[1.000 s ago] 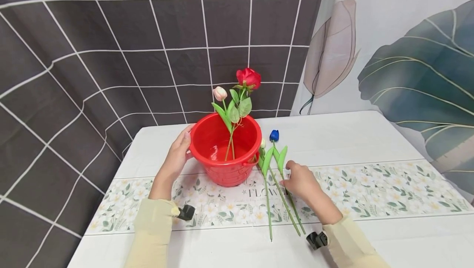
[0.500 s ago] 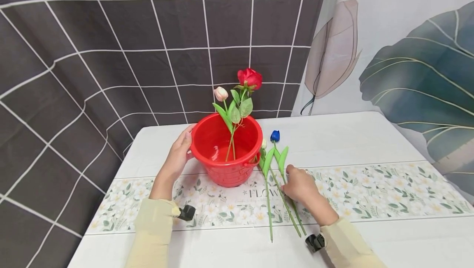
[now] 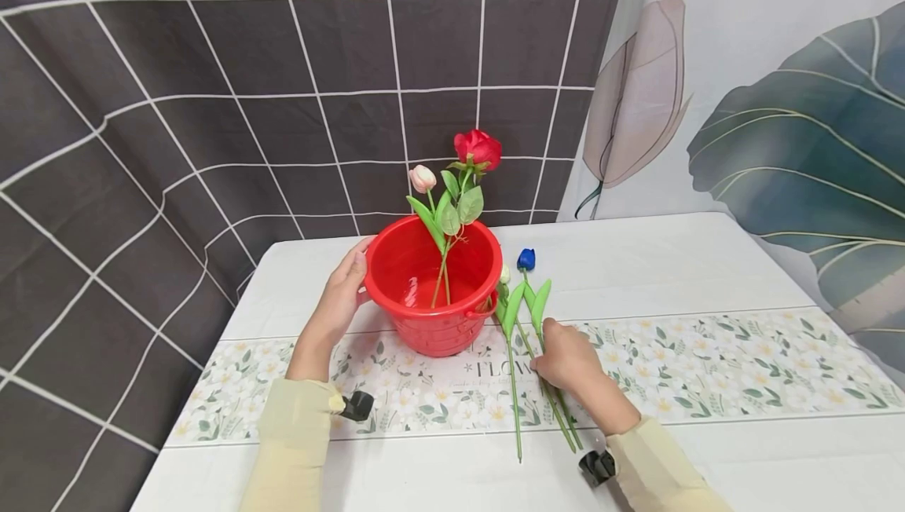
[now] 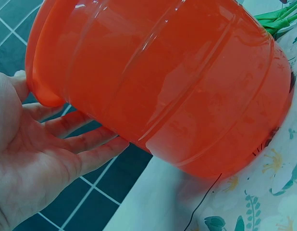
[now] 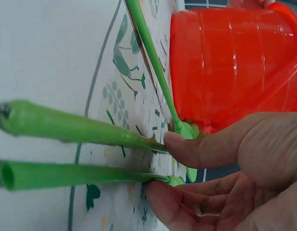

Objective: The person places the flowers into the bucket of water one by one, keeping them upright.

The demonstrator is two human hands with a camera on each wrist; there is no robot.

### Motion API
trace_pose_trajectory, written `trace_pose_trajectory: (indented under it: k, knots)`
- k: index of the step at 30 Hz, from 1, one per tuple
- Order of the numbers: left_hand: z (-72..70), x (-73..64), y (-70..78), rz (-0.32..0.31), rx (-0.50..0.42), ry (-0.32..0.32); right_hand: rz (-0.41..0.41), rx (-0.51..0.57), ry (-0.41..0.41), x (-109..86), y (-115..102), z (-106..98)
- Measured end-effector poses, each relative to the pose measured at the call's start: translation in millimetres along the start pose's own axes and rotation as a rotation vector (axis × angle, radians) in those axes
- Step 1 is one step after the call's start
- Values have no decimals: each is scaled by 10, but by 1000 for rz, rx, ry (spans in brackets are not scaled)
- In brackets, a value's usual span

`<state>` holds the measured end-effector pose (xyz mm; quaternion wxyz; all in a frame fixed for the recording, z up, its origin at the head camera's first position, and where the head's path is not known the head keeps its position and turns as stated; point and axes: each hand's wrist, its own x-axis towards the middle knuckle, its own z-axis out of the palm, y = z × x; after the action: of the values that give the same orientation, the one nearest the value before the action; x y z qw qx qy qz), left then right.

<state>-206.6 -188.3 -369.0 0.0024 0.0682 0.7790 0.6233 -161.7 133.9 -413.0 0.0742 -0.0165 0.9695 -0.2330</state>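
Note:
A red plastic bucket (image 3: 441, 335) stands on the table, holding a red rose (image 3: 478, 149) and a pale pink tulip (image 3: 423, 178). My left hand (image 3: 341, 288) rests against its left side, thumb near the rim; in the left wrist view the fingers (image 4: 91, 139) are fairly straight along the wall. To the right of the bucket lie a blue tulip (image 3: 526, 259) and white tulips (image 3: 505, 275), partly overlapping. My right hand (image 3: 568, 355) is at their stems. In the right wrist view, its thumb (image 5: 179, 144) touches one stem, with a gap to the index finger beside another.
The table (image 3: 424, 465) has a white cover with a floral printed band (image 3: 707, 363). A dark gridded cloth (image 3: 332, 49) hangs behind and to the left, and a leaf-patterned curtain (image 3: 799, 143) at the right. The bucket's handle (image 3: 483, 309) is on its right side.
My right hand has moved slightly left, bringing its thumb against the middle stem. My left hand and the bucket have kept their places.

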Motion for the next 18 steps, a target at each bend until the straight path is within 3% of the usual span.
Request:
trace_pose_trajectory:
  k: [18]
  knots:
    - [-4,26,-38,14,-10,1,14,-36,-9,-7,-37,6]
